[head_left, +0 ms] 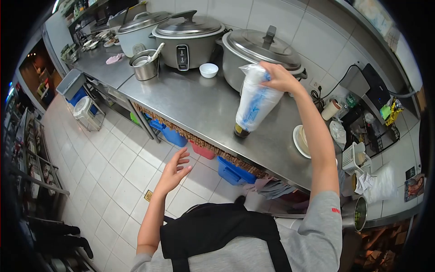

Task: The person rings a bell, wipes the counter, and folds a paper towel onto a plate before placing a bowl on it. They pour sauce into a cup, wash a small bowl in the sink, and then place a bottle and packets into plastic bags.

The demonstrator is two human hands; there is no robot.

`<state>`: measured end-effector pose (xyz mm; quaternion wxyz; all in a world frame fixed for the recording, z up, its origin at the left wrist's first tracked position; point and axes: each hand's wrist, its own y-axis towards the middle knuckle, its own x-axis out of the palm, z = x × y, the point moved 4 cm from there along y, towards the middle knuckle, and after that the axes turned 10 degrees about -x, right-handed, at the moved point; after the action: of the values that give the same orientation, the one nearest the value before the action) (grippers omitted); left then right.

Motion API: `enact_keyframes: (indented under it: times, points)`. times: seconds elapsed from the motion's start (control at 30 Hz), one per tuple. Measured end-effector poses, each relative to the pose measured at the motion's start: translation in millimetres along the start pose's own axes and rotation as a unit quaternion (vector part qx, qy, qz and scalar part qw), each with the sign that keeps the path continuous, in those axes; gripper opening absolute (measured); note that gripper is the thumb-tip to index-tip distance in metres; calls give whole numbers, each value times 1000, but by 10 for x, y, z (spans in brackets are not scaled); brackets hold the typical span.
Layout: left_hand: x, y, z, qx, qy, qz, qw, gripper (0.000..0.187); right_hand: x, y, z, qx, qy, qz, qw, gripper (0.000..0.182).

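Observation:
My right hand (279,78) grips the top of a white plastic-wrapped pack (259,97) with blue print, its fingers pinched around the upper end. The pack is held nearly upright over the steel counter (190,109), and its contents cannot be made out. A small dark jar (241,130) shows at its lower end, mostly hidden. Away from the counter, my left hand (173,171) hangs above the tiled floor, fingers apart and holding nothing. Behind the pack stands a large grey rice cooker (235,59). A small white bowl (208,70) lies to its left.
Another lidded cooker (170,47) and a steel pot (144,71) with utensils stand along the wall. To the right are a white plate (299,140) and a white basket (355,158). Blue bins (233,171) sit under the counter; a white stool (86,111) stands left.

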<state>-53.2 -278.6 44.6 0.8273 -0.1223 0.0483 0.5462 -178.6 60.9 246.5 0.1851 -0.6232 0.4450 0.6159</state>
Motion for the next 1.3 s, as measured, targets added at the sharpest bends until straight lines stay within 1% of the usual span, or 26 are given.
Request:
enact_keyframes:
  times: [0.2, 0.27, 0.3, 0.37, 0.4, 0.43, 0.47, 0.53, 0.6, 0.63, 0.67, 0.7, 0.73, 0.77, 0.8, 0.87, 0.9, 0.93, 1.0, 1.03, 1.07, 1.13, 1.2, 1.23, 1.27, 1.3]
  points:
    - [63, 647, 209, 47, 41, -6, 998, 63, 223, 460, 138, -25, 27, -17, 999, 46]
    - [174, 983, 273, 85, 11, -37, 996, 68, 251, 534, 132, -23, 59, -70, 996, 57]
    - [213, 1142, 346, 85, 10, -37, 996, 68, 240, 529, 172, -23, 58, -71, 996, 57]
    - [286, 1437, 506, 85, 18, -28, 996, 77, 147, 438, 326, 24, 229, 30, 973, 61]
    - [328, 1558, 549, 87, 21, -28, 996, 77, 125, 335, 354, 23, 229, 33, 973, 61]
    - [343, 1694, 593, 89, 15, -7, 996, 83, 3, 158, 376, 12, 332, 204, 921, 61]
    - [363, 1821, 634, 93, 9, 13, 996, 88, -66, -37, 389, -2, 420, 366, 831, 63]
    - [464, 2063, 735, 126, -3, 31, 992, 94, 321, -384, 550, 93, 390, 511, 760, 63]
    - [645, 2319, 762, 153, -16, 39, 987, 100, 1113, -471, 701, 183, 501, 455, 713, 68]
    - [738, 2462, 804, 208, -62, 30, 976, 103, 1437, -430, 701, 130, 557, 425, 701, 70]
    - [832, 2568, 878, 263, -110, 22, 958, 106, 1647, -426, 608, 156, 560, 433, 690, 70]
    - [940, 2565, 974, 302, -211, 7, 929, 97, 1750, -372, 461, 166, 578, 467, 648, 68]
    - [1010, 2573, 971, 304, -210, 6, 929, 97, 1874, -375, 477, 169, 550, 471, 669, 68]
    - [1064, 2591, 909, 259, -171, 26, 950, 90, 2029, -392, 542, 172, 522, 473, 689, 68]
    - [1093, 2600, 815, 212, -132, 47, 967, 84, 2204, -441, 600, 172, 523, 472, 688, 68]
    - [1182, 2697, 426, 203, -104, 70, 971, 79, 2535, -587, 693, 244, 426, 423, 762, 68]
    - [1203, 2738, 275, 196, -76, 92, 973, 74, 2681, -648, 685, 266, 397, 407, 778, 67]
    - [1211, 2721, 220, 194, -78, 99, 973, 74, 2802, -709, 670, 276, 392, 409, 777, 67]
    - [1250, 2710, 134, 134, -165, 22, 977, 74, 2988, -782, 651, 292, 387, 408, 774, 66]
    - [1220, 2694, 162, 155, -130, 31, 979, 75, 3060, -808, 669, 300, 385, 407, 772, 66]
    - [1225, 2659, 106, 144, -132, 35, 980, 75, 3129, -847, 693, 310, 383, 403, 771, 66]
    - [1214, 2693, 154, 191, -119, 24, 974, 78, 3199, -907, 760, 324, 377, 406, 767, 66]
    - [1207, 2710, 141, 210, -90, 38, 973, 88, 3246, -995, 834, 335, 381, 411, 758, 65]
    - [1168, 2690, 190, 244, -48, 31, 968, 93, 3264, -1043, 886, 337, 392, 406, 753, 65]
    - [1150, 2682, 153, 214, -69, 10, 974, 95, 3052, -939, 729, 300, 412, 399, 762, 60]
    - [1059, 2644, 182, 230, -17, -11, 973, 101, 2914, -921, 650, 291, 463, 382, 745, 60]
